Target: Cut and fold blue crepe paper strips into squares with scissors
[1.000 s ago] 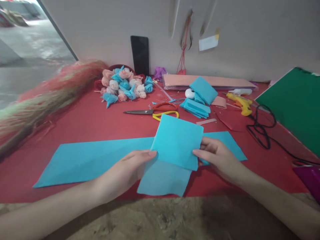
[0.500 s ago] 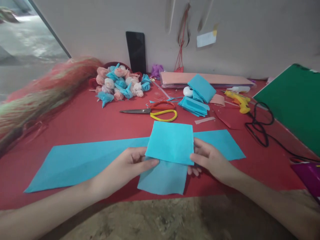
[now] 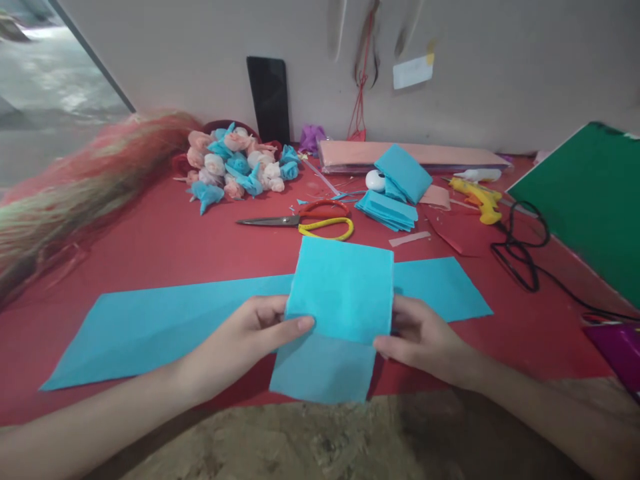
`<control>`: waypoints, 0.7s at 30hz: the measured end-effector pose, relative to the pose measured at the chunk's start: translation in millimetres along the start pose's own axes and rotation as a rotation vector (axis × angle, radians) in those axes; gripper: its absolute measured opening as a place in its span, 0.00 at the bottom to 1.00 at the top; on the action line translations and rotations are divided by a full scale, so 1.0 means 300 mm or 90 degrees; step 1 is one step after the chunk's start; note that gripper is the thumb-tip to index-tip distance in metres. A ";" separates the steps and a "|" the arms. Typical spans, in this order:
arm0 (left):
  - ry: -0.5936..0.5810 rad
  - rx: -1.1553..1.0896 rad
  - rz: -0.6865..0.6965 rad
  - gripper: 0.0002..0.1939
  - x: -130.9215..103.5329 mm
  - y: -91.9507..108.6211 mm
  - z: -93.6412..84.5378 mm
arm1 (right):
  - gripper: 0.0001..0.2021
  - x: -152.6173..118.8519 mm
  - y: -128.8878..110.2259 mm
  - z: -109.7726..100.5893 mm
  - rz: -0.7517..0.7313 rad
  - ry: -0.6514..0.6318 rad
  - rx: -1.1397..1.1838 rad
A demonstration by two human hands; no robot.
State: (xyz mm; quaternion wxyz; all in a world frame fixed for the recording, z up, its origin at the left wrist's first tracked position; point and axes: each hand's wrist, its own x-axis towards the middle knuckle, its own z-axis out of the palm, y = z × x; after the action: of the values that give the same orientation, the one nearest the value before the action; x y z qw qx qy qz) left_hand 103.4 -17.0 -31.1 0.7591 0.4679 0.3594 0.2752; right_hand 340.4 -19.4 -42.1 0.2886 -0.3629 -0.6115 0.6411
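Note:
Between my two hands is a piece of blue crepe paper [image 3: 343, 287], its upper part bright and flat and its lower part hanging toward the table's front edge. My left hand [image 3: 265, 327] pinches its left side, thumb on top and fingers behind. On the right side, my right hand [image 3: 425, 337] grips the paper near the fold line, with the thumb in front and the other fingers partly hidden. A long blue paper strip [image 3: 165, 330] lies flat on the table under and behind the held piece.
Scissors [image 3: 320, 220] with red and yellow handles lie just beyond the paper. Farther back are paper flowers [image 3: 240, 163], stacked blue paper squares [image 3: 387, 210], a yellow glue gun [image 3: 477, 200] with a black cord, and a leaning phone [image 3: 270, 97]. A green board [image 3: 590, 207] stands right.
The held paper has come slightly closer, and its upper part shows taller and wider. My right hand has shifted its hold lower, the thumb now at the paper's lower right.

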 end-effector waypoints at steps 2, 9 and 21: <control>-0.019 -0.027 -0.006 0.08 -0.002 -0.004 0.000 | 0.15 -0.001 -0.001 0.012 -0.023 -0.026 0.043; -0.073 -0.059 0.003 0.12 -0.006 -0.003 0.010 | 0.12 -0.002 0.009 0.048 0.129 0.037 0.065; 0.047 0.083 -0.008 0.05 0.005 0.011 0.009 | 0.13 0.007 -0.018 0.024 0.114 0.034 0.073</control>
State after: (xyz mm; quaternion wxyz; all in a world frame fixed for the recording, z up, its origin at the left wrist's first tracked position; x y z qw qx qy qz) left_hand 106.3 -15.8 -27.6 0.7147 0.5037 0.4076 0.2633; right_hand 332.9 -21.5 -36.9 0.2669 -0.4162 -0.5310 0.6881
